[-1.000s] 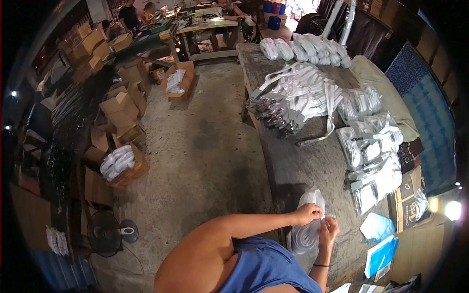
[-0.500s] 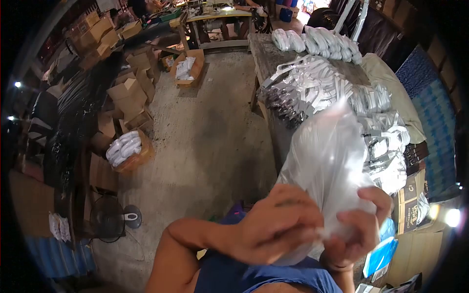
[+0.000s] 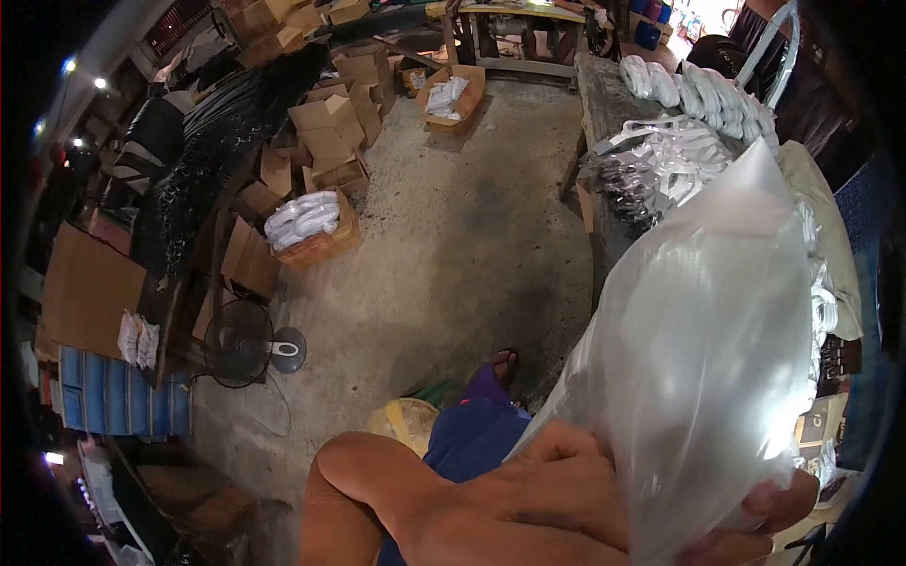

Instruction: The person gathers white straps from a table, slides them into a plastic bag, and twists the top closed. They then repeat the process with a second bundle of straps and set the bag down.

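Observation:
A large translucent plastic bag (image 3: 708,349) rises in front of me at the right, its pointed corner upward. My left hand (image 3: 547,491) presses against the bag's lower left side, fingers curled round its edge. At the lower right, my right hand (image 3: 769,514) grips the bag, partly seen through the plastic. Behind the bag, a workbench (image 3: 604,104) bears bundles of white straps (image 3: 694,156) and rolled white coils (image 3: 703,99); the bag covers part of them.
On the left, a carton (image 3: 330,247) holds white bundles near open cardboard boxes (image 3: 326,123). A standing fan (image 3: 238,344) is at the lower left. Another carton (image 3: 462,118) sits on the floor farther off. Black material (image 3: 203,170) covers a left table.
The view has turned, so the room appears shifted right. The bag looks larger and wider, and both hands are lower in view.

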Motion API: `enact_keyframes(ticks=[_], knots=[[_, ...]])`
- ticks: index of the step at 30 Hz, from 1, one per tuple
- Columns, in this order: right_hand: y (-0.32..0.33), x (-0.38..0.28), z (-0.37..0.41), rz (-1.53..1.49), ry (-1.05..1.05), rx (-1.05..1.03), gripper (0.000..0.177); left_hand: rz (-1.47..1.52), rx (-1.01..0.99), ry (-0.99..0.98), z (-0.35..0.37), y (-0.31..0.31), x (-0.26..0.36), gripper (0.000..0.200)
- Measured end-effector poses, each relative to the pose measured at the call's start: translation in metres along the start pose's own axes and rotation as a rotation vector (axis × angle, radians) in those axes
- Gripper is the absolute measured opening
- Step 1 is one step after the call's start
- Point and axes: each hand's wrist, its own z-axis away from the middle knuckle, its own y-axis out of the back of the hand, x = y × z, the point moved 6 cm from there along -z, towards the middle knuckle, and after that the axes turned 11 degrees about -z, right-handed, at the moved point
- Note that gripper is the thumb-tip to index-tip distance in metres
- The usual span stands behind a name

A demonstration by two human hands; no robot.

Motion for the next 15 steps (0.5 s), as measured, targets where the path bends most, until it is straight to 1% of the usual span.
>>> enact_keyframes(ticks=[1, 2, 4, 7, 8, 9, 11, 13, 14, 15], knots=[[-0.004, 0.002, -0.002, -0.011, 0.012, -0.013, 0.048, 0.000, 0.001, -0.013, -0.001, 0.000, -0.003, 0.014], [-0.006, 0.002, -0.003, -0.019, 0.020, -0.021, 0.048, 0.054, 0.086, -0.071, -0.001, 0.002, -0.008, 0.016], [-0.014, 0.004, -0.007, -0.031, 0.031, -0.040, 0.048, 0.113, 0.175, -0.130, -0.003, 0.004, -0.012, 0.020], [-0.026, 0.009, -0.015, -0.037, 0.028, -0.055, 0.048, 0.187, 0.262, -0.068, -0.010, 0.009, -0.022, 0.017], [-0.029, 0.015, -0.020, -0.034, 0.022, -0.059, 0.048, 0.002, 0.313, -0.081, -0.012, 0.014, -0.023, 0.010], [-0.031, 0.021, -0.024, -0.039, 0.020, -0.066, 0.049, -0.188, 0.360, -0.098, -0.013, 0.020, -0.024, 0.009], [-0.040, 0.034, -0.035, -0.053, 0.008, -0.075, 0.049, -0.586, 0.451, -0.119, -0.016, 0.035, -0.026, 0.022], [-0.055, 0.047, -0.048, -0.053, 0.001, -0.089, 0.049, -0.777, 0.491, -0.133, -0.021, 0.059, -0.039, 0.030], [-0.062, 0.057, -0.056, -0.048, -0.010, -0.094, 0.049, -0.688, 0.386, -0.262, -0.022, 0.073, -0.049, 0.030], [-0.072, 0.065, -0.064, -0.041, -0.015, -0.096, 0.049, -0.633, 0.335, -0.343, -0.029, 0.090, -0.054, 0.030]])
